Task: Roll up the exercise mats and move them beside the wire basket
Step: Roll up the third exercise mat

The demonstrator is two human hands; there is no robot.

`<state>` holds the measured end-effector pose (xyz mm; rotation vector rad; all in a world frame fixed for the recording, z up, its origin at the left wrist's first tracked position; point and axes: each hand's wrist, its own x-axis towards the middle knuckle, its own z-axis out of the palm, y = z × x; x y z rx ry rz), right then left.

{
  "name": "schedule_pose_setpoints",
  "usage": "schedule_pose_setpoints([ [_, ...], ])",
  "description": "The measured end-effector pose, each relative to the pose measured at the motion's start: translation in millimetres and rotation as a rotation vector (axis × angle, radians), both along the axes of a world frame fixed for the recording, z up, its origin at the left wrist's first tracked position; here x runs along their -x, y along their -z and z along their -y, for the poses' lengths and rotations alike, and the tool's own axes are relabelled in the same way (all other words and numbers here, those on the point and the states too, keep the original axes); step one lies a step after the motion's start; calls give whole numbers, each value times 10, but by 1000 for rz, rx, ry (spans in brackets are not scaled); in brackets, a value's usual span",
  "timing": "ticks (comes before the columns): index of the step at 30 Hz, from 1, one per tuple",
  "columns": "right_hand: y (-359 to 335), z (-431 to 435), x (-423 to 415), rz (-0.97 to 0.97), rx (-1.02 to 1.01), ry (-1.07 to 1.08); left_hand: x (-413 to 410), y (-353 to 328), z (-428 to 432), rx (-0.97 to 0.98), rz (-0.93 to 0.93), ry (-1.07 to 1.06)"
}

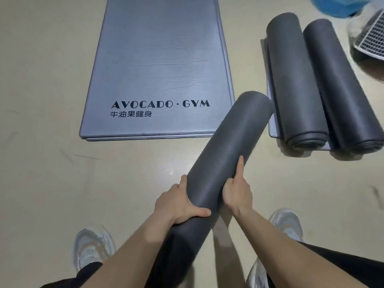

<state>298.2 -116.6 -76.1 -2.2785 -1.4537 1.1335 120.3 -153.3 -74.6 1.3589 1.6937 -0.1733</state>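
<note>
I hold a rolled dark grey mat [226,142] slanted above the floor, its far end pointing up and right. My left hand [179,201] grips its left side, thumb across the roll. My right hand [236,187] clasps the right side, index finger stretched along it. Two other rolled grey mats [295,80] [340,86] lie side by side at the right, close to a white wire basket [372,38] at the right edge. Flat grey mats [158,65] printed AVOCADO GYM lie stacked on the floor ahead.
A flat mat edge [271,123] shows under the two rolls. Something blue [340,5] sits at the top right. My white shoes [91,248] [287,223] stand on the beige floor near the bottom.
</note>
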Motion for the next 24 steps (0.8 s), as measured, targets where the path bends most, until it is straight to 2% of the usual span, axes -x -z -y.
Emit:
schedule_pose_setpoints([
  [3, -1, 7, -477, -203, -57, 197, -321, 79, 127, 59, 325, -77],
  [5, -10, 9, -738, -291, -12, 237, -621, 138, 186, 51, 480, -156],
  [8, -53, -28, -946, -392, 63, 274, -1005, 218, 167, 0, 586, -276],
  [11, -59, -263, -1076, -397, 1, 273, -1206, 272, -158, -41, 602, -278],
  [14, -49, -844, -1214, -351, -50, 230, -1359, 328, -730, -76, 602, -270],
  [19, -56, -1943, -1311, -164, -108, 78, -1598, 436, -1885, -186, 554, -352],
  [21, -34, -2025, -1377, -85, -181, 32, -1721, 451, -2286, -247, 490, -364],
  [24, 47, -1704, -1462, 168, -205, -87, -1881, 413, -2816, -288, 394, -339],
])
